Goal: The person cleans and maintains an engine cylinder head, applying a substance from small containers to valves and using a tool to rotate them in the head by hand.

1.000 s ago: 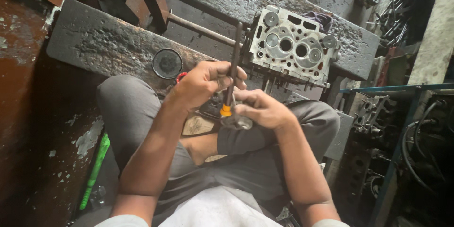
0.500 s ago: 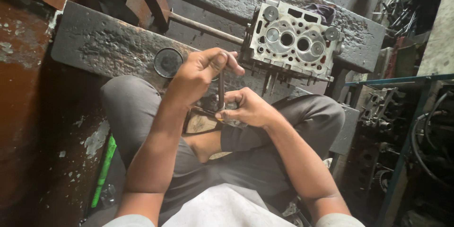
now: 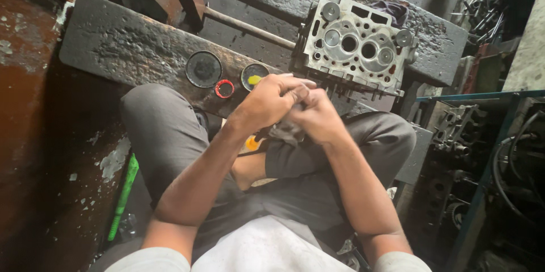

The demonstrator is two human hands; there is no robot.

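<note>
Obs.: the person is sitting cross-legged on the workshop floor, directly in front of a grey cylinder head (image 3: 356, 45) that is resting face-up on a dark, scorched wooden beam (image 3: 122, 48). Both hands are meeting just below the cylinder head's near edge. The left hand (image 3: 267, 102) is curling closed, fingers clenched around a grey rag (image 3: 285, 131); the right hand (image 3: 319, 117) is pressing against it from the other side, fingers also closed on the rag. Something with an orange end (image 3: 251, 144) is poking out beneath the left wrist; it looks like a tool handle, but the rest of it is hidden by the hands and cloth, so I cannot tell what it is. To the left of the cylinder head, three round tins are sitting on the beam: a dark lid (image 3: 204, 69), a small red-rimmed cap (image 3: 224, 88), and an open tin with a yellowish paste (image 3: 255, 75). A green rod (image 3: 124, 195) is lying on the floor, well to the left of and below the cylinder head. Judgement: the step in hand appears to be wiping a part clean. Doing it well likely means rotating the part inside the cloth, keeping a firm two-handed grip, and working over the lap so nothing is dropping onto the gritty floor.
</note>
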